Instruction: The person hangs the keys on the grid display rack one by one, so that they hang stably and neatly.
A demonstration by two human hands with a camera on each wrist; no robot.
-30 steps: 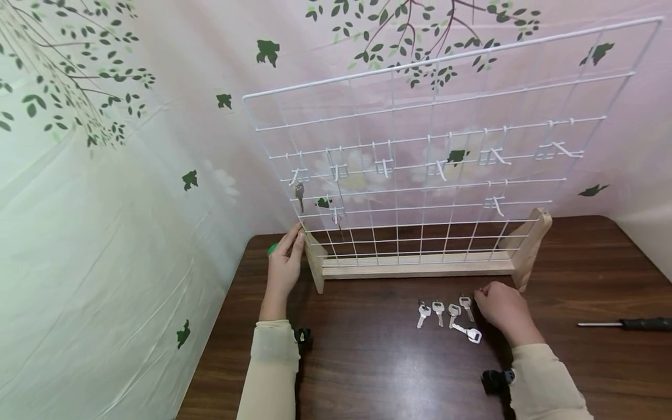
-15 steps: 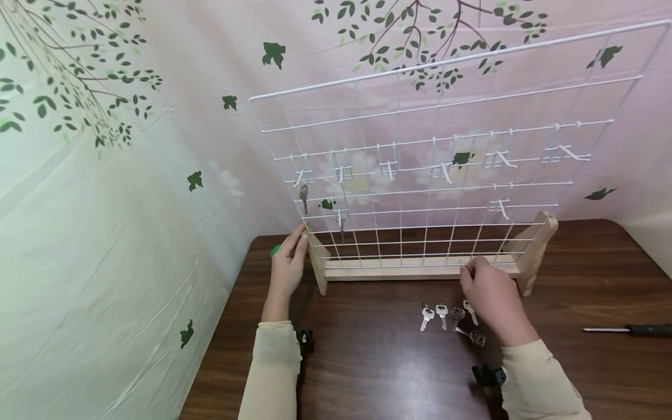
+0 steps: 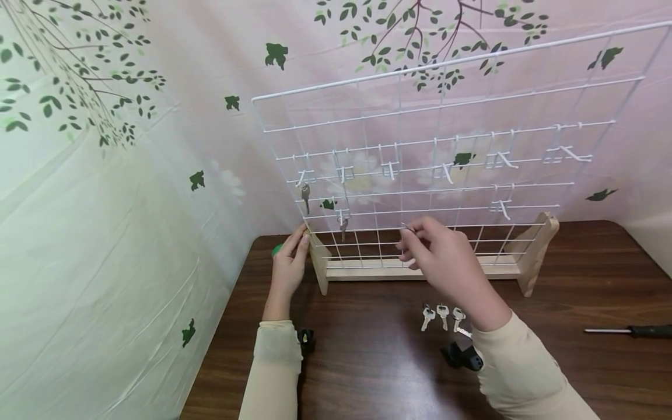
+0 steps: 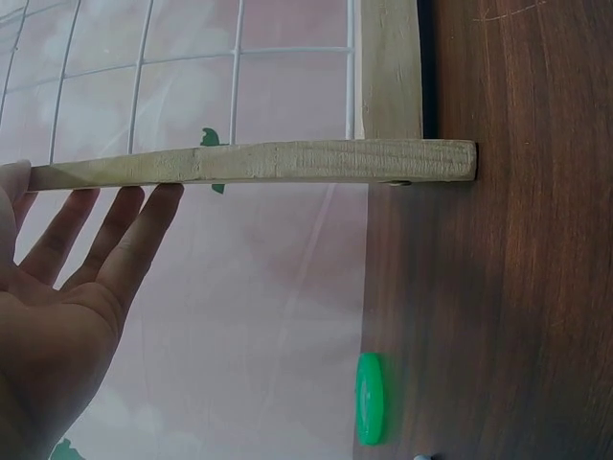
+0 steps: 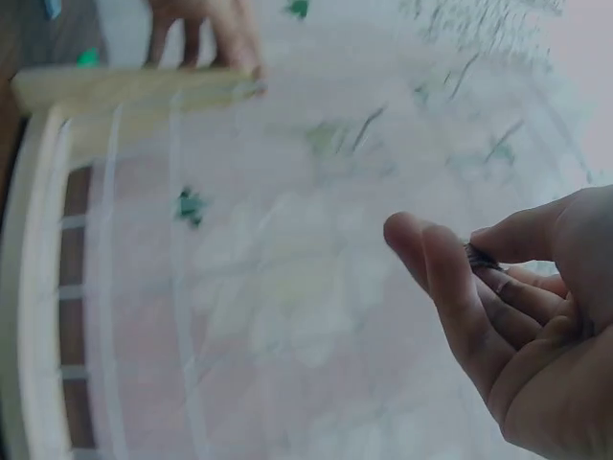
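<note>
A white wire grid with several hooks stands in a wooden base on the dark table. Two keys hang on its left hooks. My left hand rests with straight fingers against the stand's left wooden upright. In front of the grid's lower middle, my right hand is raised and pinches a small key between thumb and fingers. Three more keys lie on the table below that hand, partly hidden by the forearm.
A screwdriver lies at the table's right edge. A green disc sits by the wall, left of the stand. Patterned cloth walls close in the left and back sides.
My right hand has picked a key from the row on the table and risen up and left to the grid. The left hand stays on the upright.
</note>
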